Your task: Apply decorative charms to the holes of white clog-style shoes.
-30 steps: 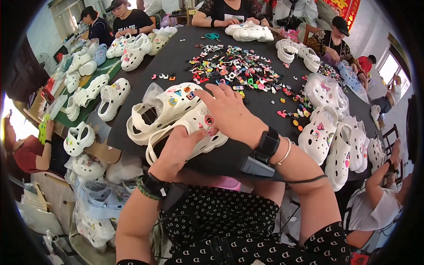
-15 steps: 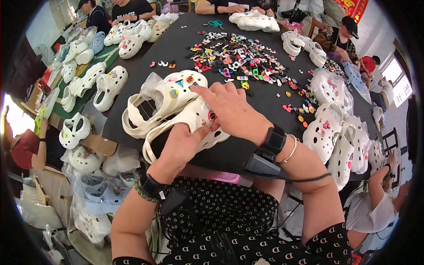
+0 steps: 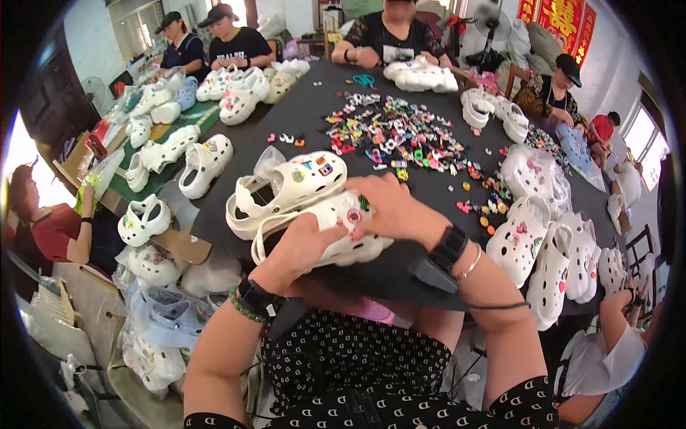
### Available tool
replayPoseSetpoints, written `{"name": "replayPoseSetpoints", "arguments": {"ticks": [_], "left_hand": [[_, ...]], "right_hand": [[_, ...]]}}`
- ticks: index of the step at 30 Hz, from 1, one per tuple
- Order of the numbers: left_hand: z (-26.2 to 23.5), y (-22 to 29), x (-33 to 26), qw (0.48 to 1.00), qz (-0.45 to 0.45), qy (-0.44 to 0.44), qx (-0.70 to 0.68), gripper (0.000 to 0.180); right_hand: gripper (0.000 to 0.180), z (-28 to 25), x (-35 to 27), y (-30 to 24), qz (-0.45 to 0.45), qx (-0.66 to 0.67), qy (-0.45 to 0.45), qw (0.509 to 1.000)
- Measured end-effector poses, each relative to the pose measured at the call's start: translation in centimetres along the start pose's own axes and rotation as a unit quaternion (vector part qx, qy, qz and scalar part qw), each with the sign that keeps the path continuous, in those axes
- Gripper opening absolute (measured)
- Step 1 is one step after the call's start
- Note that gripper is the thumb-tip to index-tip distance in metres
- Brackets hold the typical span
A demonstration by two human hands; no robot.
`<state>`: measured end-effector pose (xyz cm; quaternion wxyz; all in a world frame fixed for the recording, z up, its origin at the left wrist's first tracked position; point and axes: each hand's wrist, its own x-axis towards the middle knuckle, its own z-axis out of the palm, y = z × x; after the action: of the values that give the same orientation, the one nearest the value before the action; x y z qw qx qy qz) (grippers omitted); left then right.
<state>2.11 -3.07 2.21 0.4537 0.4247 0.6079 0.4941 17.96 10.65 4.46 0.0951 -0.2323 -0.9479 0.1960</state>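
In front of me on the table sits a pair of white clogs side by side. The far clog (image 3: 286,179) carries several colourful charms on its upper, and clear plastic is stuffed in its opening. My left hand (image 3: 306,242) grips the near clog (image 3: 350,252) around its side, thumb on the upper. My right hand (image 3: 404,211) is closed over the toe of that clog, its fingers bent against the upper; whether a small charm is pinched there is hidden. A round red-and-black charm (image 3: 354,215) shows between my hands.
A heap of loose colourful charms (image 3: 400,132) lies mid-table. White clogs with charms (image 3: 518,239) line the right edge, some bagged in plastic. More clogs (image 3: 206,166) stand at the left, near a green mat (image 3: 146,166). Teal scissors (image 3: 364,80) lie at the back. Several people sit around.
The view has tilted up, so the table appears lower and further right. My right fingers have shifted from between the two clogs onto the near clog's toe. My left hand keeps its hold.
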Motion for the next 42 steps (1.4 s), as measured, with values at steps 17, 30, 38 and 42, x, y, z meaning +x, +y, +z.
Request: {"name": "replayPoseSetpoints", "arguments": {"ticks": [17,30,38,42], "left_hand": [[-4.4,3.7,1.0,0.781,0.156,0.301,0.525,0.053],[-11.0,-0.4,10.5,0.825,-0.042,0.267,0.496,0.082],[-5.6,1.0,11.1,0.905,0.008,0.194,0.380,0.055],[-4.8,1.0,11.2,0.900,0.022,0.198,0.388,0.058]], "right_hand": [[0.098,5.9,-0.9,-2.4,0.004,0.060,0.112,0.992],[0.053,1.8,-1.7,6.4,-0.118,0.096,0.065,0.986],[0.027,-3.9,-3.5,19.9,0.193,-0.102,0.066,0.974],[0.028,-3.9,-2.8,23.9,0.231,-0.099,0.100,0.963]]}}
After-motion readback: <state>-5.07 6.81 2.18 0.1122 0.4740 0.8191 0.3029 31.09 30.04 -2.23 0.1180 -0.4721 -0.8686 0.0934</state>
